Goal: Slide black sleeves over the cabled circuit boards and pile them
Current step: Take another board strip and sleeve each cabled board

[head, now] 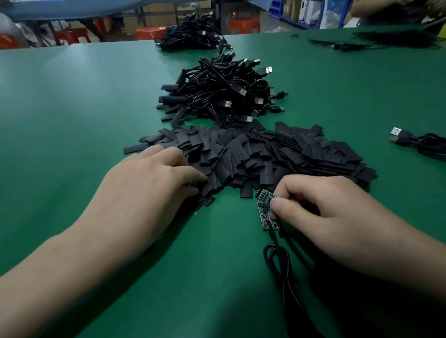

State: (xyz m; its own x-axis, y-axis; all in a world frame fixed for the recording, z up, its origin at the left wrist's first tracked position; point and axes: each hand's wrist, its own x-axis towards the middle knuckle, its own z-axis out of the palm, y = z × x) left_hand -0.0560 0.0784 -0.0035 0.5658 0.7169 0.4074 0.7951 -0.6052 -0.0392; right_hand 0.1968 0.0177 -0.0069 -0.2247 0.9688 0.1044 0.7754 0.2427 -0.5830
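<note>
The right hand (322, 212) pinches a small green circuit board (264, 208); its thin glossy black cable (279, 264) loops below the wrist. The left hand (144, 191) rests on a heap of flat matte black sleeves (256, 152), its fingertips buried and its grip unclear. Beyond both hands lies a tangled pile of sleeved USB cables (222, 94).

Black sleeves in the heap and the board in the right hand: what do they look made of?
The sleeves: thin flexible plastic tubing, probably heat-shrink; matte black, pressed flat, with open ends. The circuit board, pinched by the right hand: rigid green laminate, likely fibreglass, slightly glossy, with small soldered parts. Its cable looks smooth, black, plastic-jacketed.
</note>
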